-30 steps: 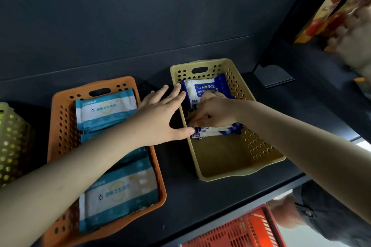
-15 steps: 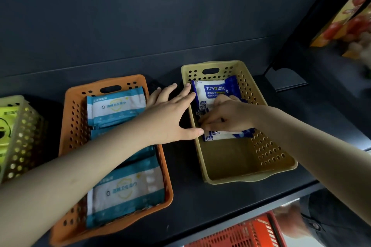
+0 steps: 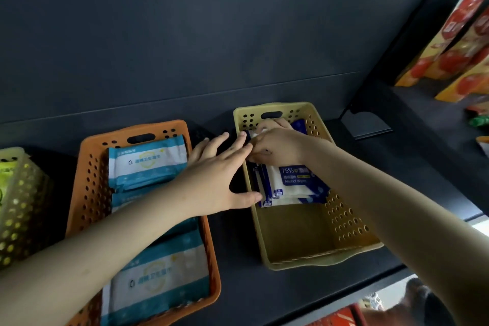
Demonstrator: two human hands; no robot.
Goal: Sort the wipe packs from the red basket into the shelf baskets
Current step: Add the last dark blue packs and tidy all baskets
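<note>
Alcohol wipe packs [image 3: 293,181] are piled in the yellow basket [image 3: 317,263], mid-frame. One at its far end is gripped by the right hand [image 3: 277,148]; the rim is steadied by the flat, open left hand [image 3: 211,180]. It should be laid flat.

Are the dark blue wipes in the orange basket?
No, the dark blue alcohol wipe packs lie in the yellow basket, while the orange basket holds teal packs.
</note>
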